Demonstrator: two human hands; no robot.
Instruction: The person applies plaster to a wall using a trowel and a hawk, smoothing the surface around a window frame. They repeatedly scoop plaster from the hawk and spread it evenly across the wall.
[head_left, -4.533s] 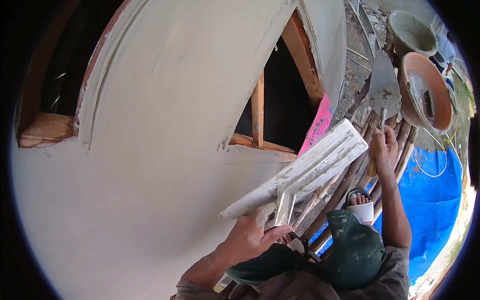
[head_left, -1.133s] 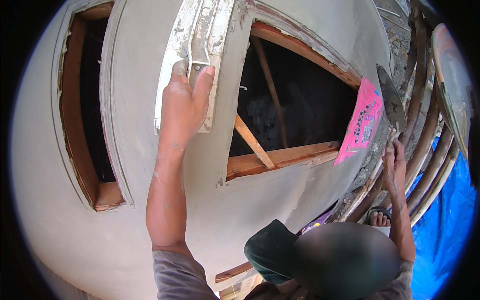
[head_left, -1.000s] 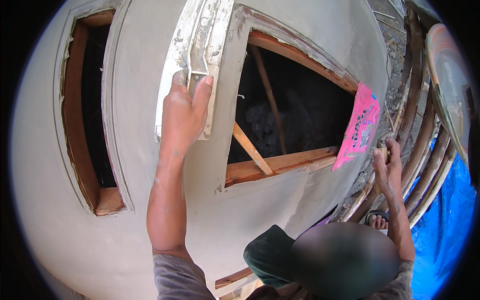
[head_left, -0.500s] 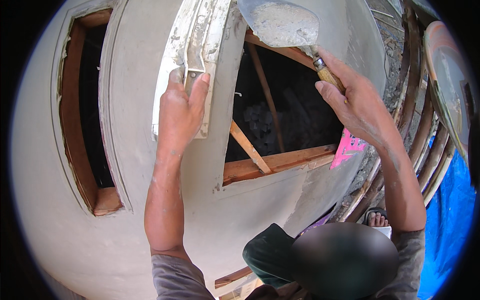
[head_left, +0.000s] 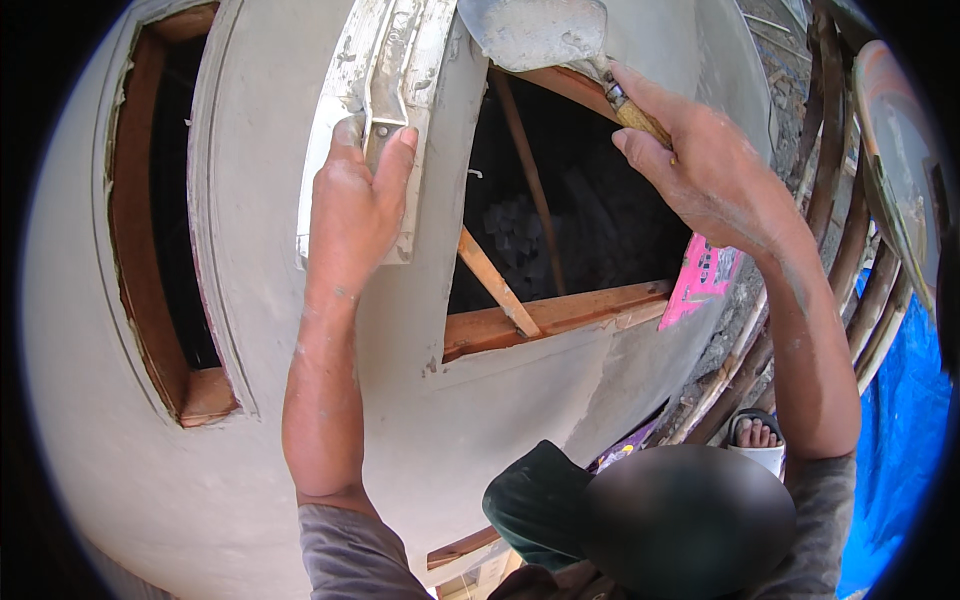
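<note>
My left hand (head_left: 365, 190) is closed on the lower end of a long white plastering float (head_left: 322, 150) with a raised ridge along its middle and grey smears. The float lies upright along the grey plastered wall (head_left: 480, 410), left of a window opening (head_left: 570, 220). My right hand (head_left: 705, 165) grips the wooden handle of a trowel (head_left: 540, 35). Grey mortar coats its blade, which is over the top of the opening, beside the float. The far ends of both tools run out of view at the top.
A narrow wood-framed opening (head_left: 185, 250) stands at the left. Wooden poles (head_left: 830, 200), a round pale basin (head_left: 905, 150) and a blue tarp (head_left: 900, 450) are at the right. A pink sheet (head_left: 700, 280) is by the opening's corner. My sandalled foot (head_left: 757, 432) shows below.
The trowel in my right hand has moved left and slightly up, closer to the float. My left hand and the float have shifted slightly left and up.
</note>
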